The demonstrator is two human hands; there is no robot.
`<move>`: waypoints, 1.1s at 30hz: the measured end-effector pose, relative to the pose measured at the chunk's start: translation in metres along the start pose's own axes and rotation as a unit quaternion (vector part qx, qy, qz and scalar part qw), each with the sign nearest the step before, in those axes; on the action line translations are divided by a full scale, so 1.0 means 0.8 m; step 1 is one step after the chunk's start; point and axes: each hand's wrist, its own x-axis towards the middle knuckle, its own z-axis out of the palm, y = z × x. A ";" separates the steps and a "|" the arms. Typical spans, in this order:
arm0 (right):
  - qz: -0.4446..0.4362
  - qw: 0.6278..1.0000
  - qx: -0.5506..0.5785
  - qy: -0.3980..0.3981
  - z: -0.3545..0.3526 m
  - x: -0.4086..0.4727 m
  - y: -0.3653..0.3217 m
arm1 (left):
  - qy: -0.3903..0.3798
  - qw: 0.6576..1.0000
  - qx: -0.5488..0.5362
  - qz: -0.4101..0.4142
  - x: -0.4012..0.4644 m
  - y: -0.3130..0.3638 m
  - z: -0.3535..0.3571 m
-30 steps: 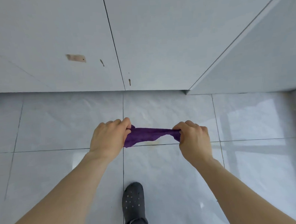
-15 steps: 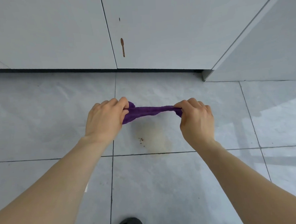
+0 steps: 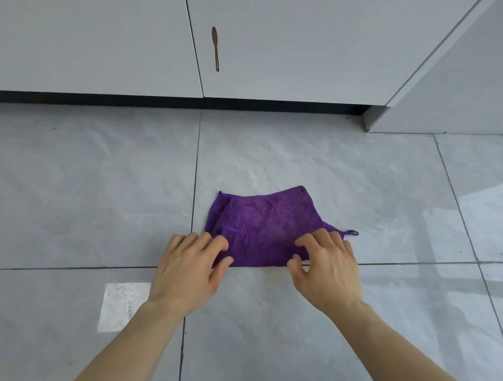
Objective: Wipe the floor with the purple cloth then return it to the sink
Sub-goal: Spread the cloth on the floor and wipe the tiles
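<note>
Grey tiled floor [image 3: 98,183], glossy, dark grout lines. White cabinet fronts [image 3: 91,38] along the far edge over a black toe-kick; brown drip [image 3: 215,48] running down one door. Sink not in view.

Purple cloth [image 3: 264,227] spread flat on the floor, mostly on the tile right of a grout line, near edge on the cross joint. Left edge folded over itself; small hanging loop [image 3: 352,232] sticking out at the right corner.

Risks, judged: cloth likely to bunch or roll under the palms if pushed from the near edge only, since the fold at left is already doubled. Possible smearing rather than lifting of any residue. Glossy tile, so a slip of the hands forward is plausible under weight.

Left hand [image 3: 190,269]: fingers spread, moderately wide, fingertips pressing the cloth's near left corner, thumb at its edge. Nothing gripped.

Right hand [image 3: 327,268]: fingers likewise splayed and slightly curled, tips on the near right corner, thumb tucked toward the hem. Pressing, not clasping.
</note>
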 end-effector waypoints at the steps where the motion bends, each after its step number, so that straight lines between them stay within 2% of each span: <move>1: 0.002 1.000 0.018 0.010 -0.001 0.003 -0.009 | 0.021 0.999 -0.012 -0.032 0.005 -0.004 -0.005; 4: -0.024 0.998 0.052 0.008 0.007 0.018 -0.050 | 0.079 0.989 -0.014 -0.124 0.019 -0.031 -0.009; 7: -0.038 0.996 0.051 -0.069 0.039 0.036 -0.095 | 0.041 0.986 0.009 -0.161 0.021 -0.060 0.014; 10: -0.001 0.993 0.022 -0.113 0.076 0.050 -0.119 | -0.006 0.983 0.008 -0.182 0.017 -0.069 0.045; 14: -0.020 0.994 -0.056 -0.094 0.092 0.068 -0.114 | -0.003 0.980 0.010 -0.197 0.013 -0.071 0.056; 22: -0.005 0.996 -0.068 -0.064 0.096 0.156 -0.103 | -0.015 0.979 0.011 -0.201 0.014 -0.069 0.054; 28: 0.003 0.998 -0.040 -0.053 0.094 0.123 -0.078 | -0.007 0.980 0.013 -0.198 0.014 -0.069 0.053; 33: 0.073 0.995 0.040 -0.061 0.076 0.060 -0.035 | -0.006 0.980 0.017 -0.200 0.012 -0.068 0.053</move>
